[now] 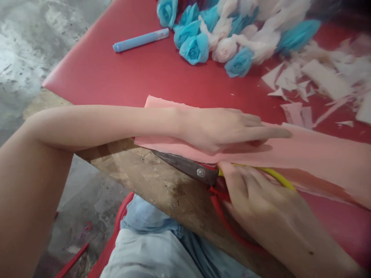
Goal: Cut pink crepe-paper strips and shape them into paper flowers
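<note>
A long strip of pink crepe paper point(313, 154) stretches across the table from the middle to the right edge. My left hand point(223, 129) lies flat on it, fingers stretched out to the right, palm side hidden. Below it, my right hand point(255, 197) is wrapped round the handles of a pair of scissors point(191, 168), one yellow and one red. The dark blades point left along the paper's near edge and look almost closed. Whether paper lies between them I cannot tell.
Blue and pale pink paper flowers point(194, 48) lie at the back, beside a light blue marker point(140, 39). White and pink paper scraps point(327, 77) are heaped at the right. The red tabletop point(116, 77) ends in a bare wooden edge point(162, 189) above my lap.
</note>
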A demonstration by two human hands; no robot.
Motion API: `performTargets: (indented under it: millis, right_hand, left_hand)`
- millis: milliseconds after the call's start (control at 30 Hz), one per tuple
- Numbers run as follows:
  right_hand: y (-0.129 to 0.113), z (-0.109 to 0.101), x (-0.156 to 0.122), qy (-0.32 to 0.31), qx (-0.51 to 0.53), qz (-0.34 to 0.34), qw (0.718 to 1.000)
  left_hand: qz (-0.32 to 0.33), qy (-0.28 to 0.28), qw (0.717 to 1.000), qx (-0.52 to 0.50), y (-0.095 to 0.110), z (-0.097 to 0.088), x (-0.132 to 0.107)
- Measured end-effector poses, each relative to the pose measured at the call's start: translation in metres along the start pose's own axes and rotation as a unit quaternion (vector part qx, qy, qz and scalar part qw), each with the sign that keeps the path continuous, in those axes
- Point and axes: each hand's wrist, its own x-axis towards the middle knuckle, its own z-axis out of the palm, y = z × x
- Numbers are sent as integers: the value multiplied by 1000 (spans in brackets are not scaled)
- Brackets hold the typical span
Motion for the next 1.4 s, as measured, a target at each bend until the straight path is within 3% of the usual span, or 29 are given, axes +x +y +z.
performTargets:
  millis: [500,700,1133,1400]
  right_hand:
    - [-14,0,11,-28,-16,99,995]
    - [-12,1,19,-8,13,72,997]
    - [-9,2,15,-1,10,13,1000]
    - [-17,0,18,0,-5,77,997]
  left_hand:
    - [15,24,1000,13,-3,3,2]
    - [18,-12,1000,4,-1,-3,0]
    - [8,-8,1000,1,-4,-2,0]
    - [22,8,999,-48,-5,-1,-1]
